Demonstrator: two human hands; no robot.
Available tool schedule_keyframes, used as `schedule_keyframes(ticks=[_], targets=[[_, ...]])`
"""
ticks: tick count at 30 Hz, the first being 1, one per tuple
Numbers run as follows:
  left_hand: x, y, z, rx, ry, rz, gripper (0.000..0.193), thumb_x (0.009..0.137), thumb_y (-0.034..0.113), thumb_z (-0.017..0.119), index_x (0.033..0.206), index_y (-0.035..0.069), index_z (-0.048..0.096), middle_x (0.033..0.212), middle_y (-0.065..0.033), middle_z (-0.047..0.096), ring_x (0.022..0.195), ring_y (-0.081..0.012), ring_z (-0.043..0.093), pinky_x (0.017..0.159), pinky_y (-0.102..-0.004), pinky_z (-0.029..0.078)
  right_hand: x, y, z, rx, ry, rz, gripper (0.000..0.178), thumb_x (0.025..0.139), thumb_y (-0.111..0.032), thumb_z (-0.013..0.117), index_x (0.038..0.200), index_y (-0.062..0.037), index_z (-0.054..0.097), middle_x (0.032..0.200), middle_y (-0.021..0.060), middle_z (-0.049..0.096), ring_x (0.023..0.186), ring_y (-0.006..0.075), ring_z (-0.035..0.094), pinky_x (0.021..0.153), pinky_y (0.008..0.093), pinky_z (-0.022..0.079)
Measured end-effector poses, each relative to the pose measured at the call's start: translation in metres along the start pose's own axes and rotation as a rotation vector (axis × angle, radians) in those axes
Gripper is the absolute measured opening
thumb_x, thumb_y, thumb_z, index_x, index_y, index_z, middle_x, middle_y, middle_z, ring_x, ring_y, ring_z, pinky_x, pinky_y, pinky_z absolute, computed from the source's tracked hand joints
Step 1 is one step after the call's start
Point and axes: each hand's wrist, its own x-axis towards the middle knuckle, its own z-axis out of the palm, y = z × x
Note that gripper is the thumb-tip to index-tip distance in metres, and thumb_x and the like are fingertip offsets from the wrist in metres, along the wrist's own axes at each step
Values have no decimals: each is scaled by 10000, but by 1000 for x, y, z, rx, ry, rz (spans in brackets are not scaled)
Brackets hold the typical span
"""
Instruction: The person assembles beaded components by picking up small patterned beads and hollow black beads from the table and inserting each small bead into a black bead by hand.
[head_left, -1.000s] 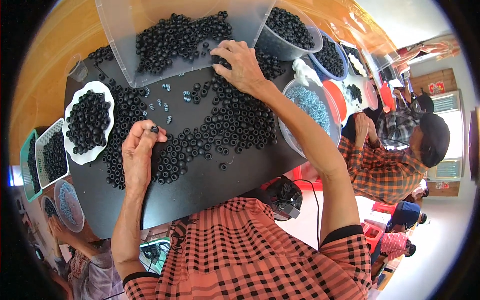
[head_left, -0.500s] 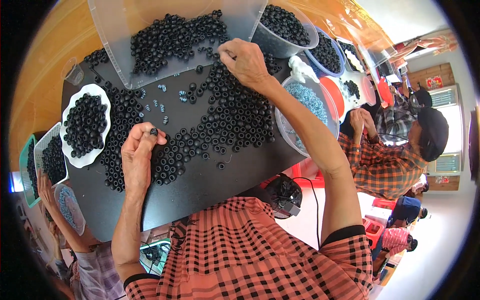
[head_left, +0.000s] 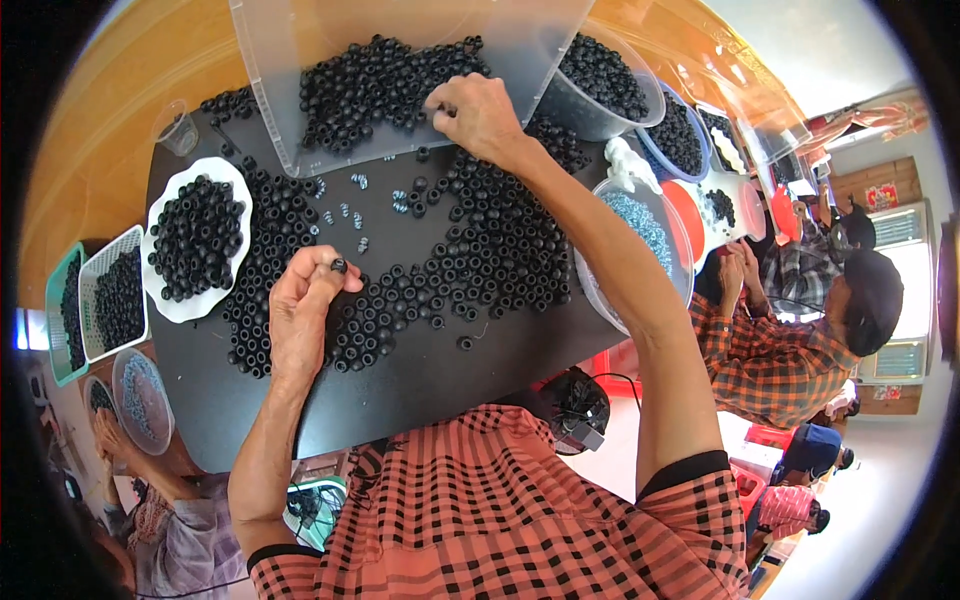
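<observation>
My left hand (head_left: pixel 302 312) is closed above the dark table, pinching a small black bead-like part (head_left: pixel 338 266) with a hole between thumb and forefinger. My right hand (head_left: pixel 480 116) has its fingers pinched together at the near edge of a translucent bin (head_left: pixel 272 110); whatever they hold, if anything, is hidden. In that bin lies a heap of black holed parts (head_left: pixel 370 90). More black parts (head_left: pixel 510 240) spread over the table between and around my hands. A few small blue-and-clear striped pieces (head_left: pixel 345 210) lie between my left hand and the bin.
At left stand a white scalloped plate (head_left: pixel 155 275) of black parts, a white basket (head_left: pixel 140 285) and a clear cup (head_left: pixel 178 130). Right of my forearm are a tub of bluish pieces (head_left: pixel 640 230) and a bowl of black parts (head_left: pixel 600 85). Co-workers sit on both sides.
The view has shifted, so the table sits farther right in the picture. Relative to the bin, my right hand has moved left. At left, a co-worker's hand has drawn back from the white basket.
</observation>
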Motion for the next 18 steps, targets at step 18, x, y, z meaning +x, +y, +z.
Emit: schedule_keyframes(ticks=[18], targets=[[-1, -2, -2, 92, -30, 39, 136, 919, 34, 484, 1006, 5, 584, 894, -18, 617, 831, -90, 597, 811, -227, 458, -70, -152, -25, 938, -219, 210, 142, 851, -9, 596, 958, 10, 689, 846, 56, 665, 727, 86, 605, 647, 216, 484]])
